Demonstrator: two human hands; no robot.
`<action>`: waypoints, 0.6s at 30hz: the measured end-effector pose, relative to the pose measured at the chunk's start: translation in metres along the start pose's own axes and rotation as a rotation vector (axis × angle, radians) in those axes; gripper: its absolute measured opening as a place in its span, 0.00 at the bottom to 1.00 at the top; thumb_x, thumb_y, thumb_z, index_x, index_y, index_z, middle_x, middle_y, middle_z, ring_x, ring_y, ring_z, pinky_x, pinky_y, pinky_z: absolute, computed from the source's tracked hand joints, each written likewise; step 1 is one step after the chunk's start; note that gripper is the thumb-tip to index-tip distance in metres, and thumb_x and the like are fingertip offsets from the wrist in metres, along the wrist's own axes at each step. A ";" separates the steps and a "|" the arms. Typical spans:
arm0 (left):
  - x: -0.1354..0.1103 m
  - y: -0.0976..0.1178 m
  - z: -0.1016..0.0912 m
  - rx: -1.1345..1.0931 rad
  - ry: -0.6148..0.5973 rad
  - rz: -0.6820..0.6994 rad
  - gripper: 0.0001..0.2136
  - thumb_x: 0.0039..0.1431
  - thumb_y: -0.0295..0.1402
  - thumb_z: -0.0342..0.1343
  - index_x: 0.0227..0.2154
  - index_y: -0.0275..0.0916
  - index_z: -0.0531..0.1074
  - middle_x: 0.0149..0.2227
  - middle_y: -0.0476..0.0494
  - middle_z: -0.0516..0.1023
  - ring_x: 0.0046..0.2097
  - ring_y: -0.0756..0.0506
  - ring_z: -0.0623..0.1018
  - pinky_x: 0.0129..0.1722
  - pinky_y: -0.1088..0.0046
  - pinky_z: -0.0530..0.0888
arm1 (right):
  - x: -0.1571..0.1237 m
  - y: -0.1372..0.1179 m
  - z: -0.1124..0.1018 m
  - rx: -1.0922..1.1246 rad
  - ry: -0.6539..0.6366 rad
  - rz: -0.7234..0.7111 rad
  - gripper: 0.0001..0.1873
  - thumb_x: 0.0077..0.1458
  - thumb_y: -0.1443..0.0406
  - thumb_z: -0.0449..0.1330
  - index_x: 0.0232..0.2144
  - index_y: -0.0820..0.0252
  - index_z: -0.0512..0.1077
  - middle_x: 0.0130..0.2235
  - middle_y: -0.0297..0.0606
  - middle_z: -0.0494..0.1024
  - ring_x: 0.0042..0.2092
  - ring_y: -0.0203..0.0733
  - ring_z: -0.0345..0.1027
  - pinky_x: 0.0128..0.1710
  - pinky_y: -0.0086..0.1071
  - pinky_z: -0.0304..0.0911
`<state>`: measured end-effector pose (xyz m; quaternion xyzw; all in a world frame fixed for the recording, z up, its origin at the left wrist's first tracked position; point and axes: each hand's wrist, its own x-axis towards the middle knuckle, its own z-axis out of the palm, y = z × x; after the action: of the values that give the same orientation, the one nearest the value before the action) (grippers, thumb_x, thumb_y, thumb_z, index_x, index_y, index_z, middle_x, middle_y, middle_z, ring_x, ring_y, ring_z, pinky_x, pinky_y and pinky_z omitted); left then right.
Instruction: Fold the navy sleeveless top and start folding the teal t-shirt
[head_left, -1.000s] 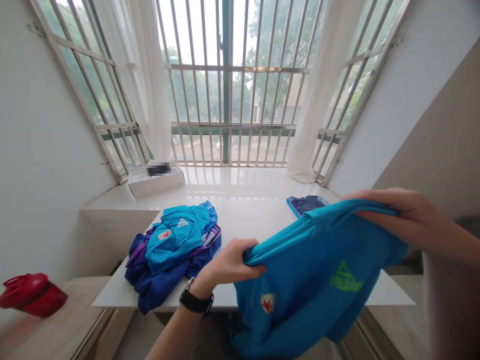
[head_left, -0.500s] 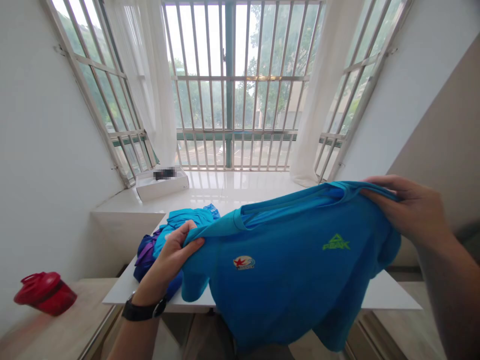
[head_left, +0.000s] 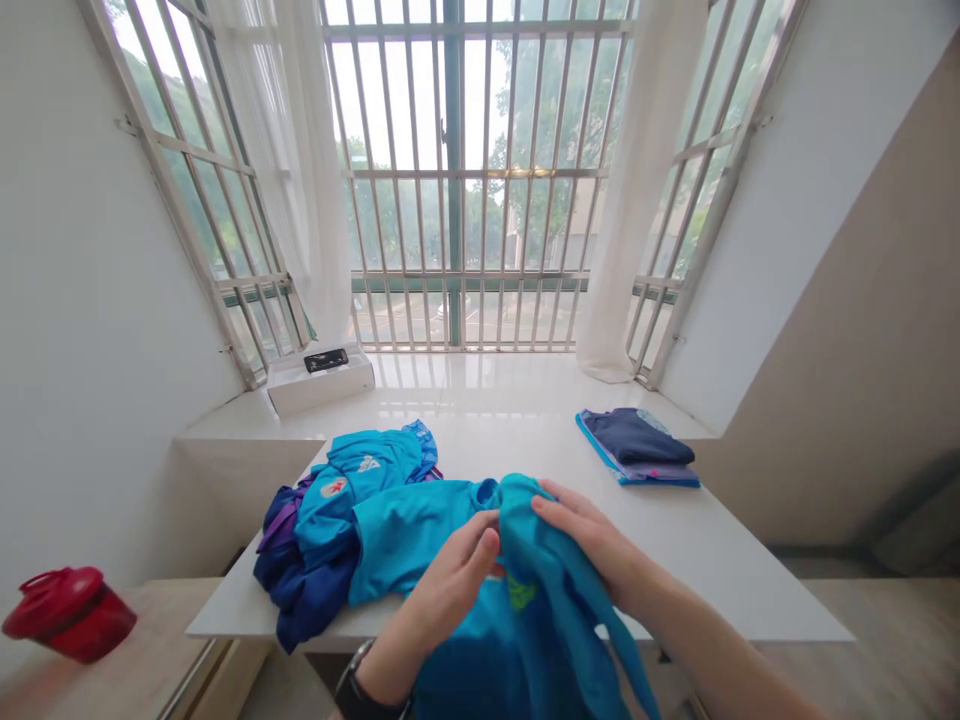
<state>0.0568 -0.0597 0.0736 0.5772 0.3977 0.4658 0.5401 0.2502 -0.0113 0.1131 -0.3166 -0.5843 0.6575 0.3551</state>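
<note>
A blue T-shirt (head_left: pixel 495 625) with a green print is bunched up over the front edge of the white table. My right hand (head_left: pixel 592 535) grips it near the top, its fingers closed on a fold of cloth that hangs down in front. Close beside the neckline, my left hand (head_left: pixel 454 570) is closed on the shirt too, with some fingertips hidden behind the fabric. A part of blue cloth stretches left across the table toward a heap of crumpled clothes (head_left: pixel 341 515), light blue, navy and purple.
A stack of folded clothes (head_left: pixel 637 445) lies at the table's right rear. A white box (head_left: pixel 322 385) with a black phone (head_left: pixel 327 360) on top stands on the windowsill at left. Lower left is a red lidded container (head_left: pixel 71 615). Behind rises a barred window.
My hands have come together toward the middle and lower. The T-shirt, held spread out before, is now gathered and partly lying on the table. The folded stack has come into view.
</note>
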 end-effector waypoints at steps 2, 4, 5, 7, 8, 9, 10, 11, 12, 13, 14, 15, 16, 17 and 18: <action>-0.002 -0.013 0.007 -0.271 0.030 -0.070 0.29 0.59 0.61 0.52 0.49 0.40 0.72 0.42 0.40 0.78 0.43 0.39 0.78 0.43 0.63 0.74 | -0.001 0.015 0.018 -0.215 -0.280 -0.026 0.20 0.58 0.57 0.62 0.51 0.55 0.73 0.45 0.38 0.78 0.47 0.47 0.73 0.47 0.40 0.71; -0.003 -0.022 0.001 -0.349 0.168 -0.123 0.25 0.54 0.54 0.63 0.44 0.38 0.74 0.38 0.43 0.78 0.41 0.41 0.77 0.43 0.66 0.73 | -0.003 0.024 0.027 -0.404 -0.511 -0.099 0.26 0.56 0.63 0.62 0.58 0.53 0.67 0.53 0.41 0.74 0.56 0.48 0.67 0.53 0.41 0.68; -0.004 -0.024 -0.006 -0.348 0.236 -0.144 0.22 0.51 0.49 0.67 0.42 0.38 0.74 0.37 0.45 0.78 0.40 0.42 0.77 0.42 0.68 0.73 | -0.003 0.028 0.027 -0.459 -0.568 -0.146 0.28 0.57 0.65 0.60 0.60 0.52 0.65 0.56 0.42 0.72 0.57 0.48 0.66 0.54 0.41 0.68; -0.006 -0.026 -0.022 -0.355 0.330 -0.171 0.18 0.48 0.42 0.69 0.39 0.39 0.75 0.35 0.47 0.78 0.38 0.44 0.77 0.41 0.71 0.72 | 0.000 0.038 0.023 -0.534 -0.544 -0.269 0.27 0.59 0.69 0.55 0.60 0.51 0.64 0.55 0.41 0.74 0.53 0.44 0.70 0.52 0.40 0.69; -0.008 -0.024 -0.030 -0.370 0.345 -0.172 0.16 0.48 0.39 0.69 0.38 0.39 0.76 0.34 0.48 0.78 0.38 0.45 0.77 0.40 0.71 0.72 | 0.004 0.045 0.018 -0.579 -0.458 -0.344 0.25 0.60 0.70 0.53 0.59 0.50 0.65 0.51 0.40 0.76 0.49 0.43 0.73 0.51 0.40 0.69; -0.009 -0.022 -0.036 -0.388 0.336 -0.168 0.14 0.49 0.38 0.68 0.37 0.39 0.76 0.33 0.48 0.78 0.37 0.45 0.77 0.40 0.71 0.72 | 0.010 0.054 0.012 -0.627 -0.340 -0.420 0.24 0.60 0.70 0.52 0.57 0.49 0.66 0.48 0.39 0.77 0.46 0.42 0.74 0.49 0.40 0.70; -0.011 -0.018 -0.040 -0.405 0.303 -0.164 0.12 0.50 0.37 0.66 0.37 0.39 0.76 0.32 0.48 0.78 0.36 0.45 0.77 0.40 0.70 0.73 | 0.018 0.064 0.006 -0.686 -0.202 -0.494 0.23 0.60 0.70 0.52 0.56 0.49 0.66 0.47 0.40 0.78 0.46 0.44 0.73 0.49 0.42 0.70; -0.012 -0.015 -0.042 -0.418 0.260 -0.164 0.11 0.51 0.37 0.65 0.36 0.39 0.76 0.31 0.48 0.78 0.35 0.45 0.77 0.41 0.69 0.73 | 0.027 0.075 0.000 -0.742 -0.074 -0.549 0.24 0.59 0.69 0.54 0.57 0.49 0.65 0.49 0.42 0.76 0.50 0.47 0.71 0.52 0.45 0.68; -0.014 -0.011 -0.042 -0.424 0.213 -0.170 0.10 0.52 0.37 0.65 0.36 0.39 0.76 0.31 0.48 0.78 0.35 0.45 0.77 0.41 0.69 0.73 | 0.037 0.086 -0.005 -0.789 0.021 -0.581 0.28 0.58 0.68 0.56 0.60 0.50 0.62 0.55 0.45 0.73 0.55 0.50 0.68 0.55 0.48 0.66; -0.015 -0.008 -0.041 -0.423 0.171 -0.182 0.10 0.53 0.37 0.64 0.37 0.39 0.76 0.31 0.49 0.77 0.35 0.45 0.77 0.41 0.69 0.73 | 0.048 0.097 -0.008 -0.841 0.057 -0.589 0.34 0.55 0.67 0.59 0.63 0.51 0.58 0.60 0.48 0.69 0.61 0.54 0.62 0.58 0.52 0.62; -0.017 -0.004 -0.039 -0.417 0.133 -0.197 0.11 0.54 0.38 0.64 0.37 0.39 0.76 0.32 0.49 0.77 0.36 0.45 0.76 0.41 0.70 0.72 | 0.058 0.108 -0.010 -0.900 0.041 -0.582 0.38 0.53 0.67 0.60 0.65 0.51 0.56 0.64 0.50 0.64 0.64 0.56 0.57 0.61 0.55 0.58; -0.019 -0.001 -0.036 -0.407 0.094 -0.212 0.11 0.54 0.39 0.65 0.38 0.40 0.76 0.32 0.49 0.77 0.36 0.46 0.76 0.40 0.71 0.72 | 0.068 0.117 -0.010 -0.957 0.004 -0.569 0.39 0.52 0.67 0.61 0.65 0.51 0.57 0.66 0.49 0.61 0.66 0.58 0.52 0.62 0.58 0.54; -0.022 0.003 -0.034 -0.389 0.054 -0.223 0.12 0.54 0.40 0.65 0.38 0.40 0.76 0.34 0.49 0.77 0.37 0.46 0.76 0.41 0.72 0.72 | 0.077 0.125 -0.009 -1.005 -0.048 -0.550 0.37 0.51 0.67 0.62 0.63 0.49 0.61 0.67 0.47 0.60 0.68 0.60 0.49 0.63 0.60 0.51; -0.025 0.007 -0.033 -0.363 0.013 -0.229 0.13 0.55 0.41 0.65 0.38 0.40 0.76 0.35 0.49 0.77 0.38 0.47 0.75 0.41 0.73 0.71 | 0.086 0.130 -0.008 -1.028 -0.093 -0.532 0.31 0.51 0.66 0.62 0.58 0.48 0.68 0.67 0.44 0.61 0.68 0.61 0.48 0.63 0.62 0.49; -0.028 0.012 -0.034 -0.329 -0.030 -0.226 0.13 0.55 0.42 0.65 0.38 0.40 0.76 0.35 0.48 0.76 0.38 0.47 0.75 0.41 0.74 0.71 | 0.093 0.133 -0.006 -1.013 -0.122 -0.516 0.23 0.52 0.64 0.62 0.52 0.48 0.73 0.66 0.42 0.64 0.68 0.62 0.49 0.63 0.63 0.48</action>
<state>0.0168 -0.0793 0.0816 0.4397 0.3704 0.4523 0.6818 0.1919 0.0611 -0.0203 -0.2558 -0.9043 0.2046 0.2737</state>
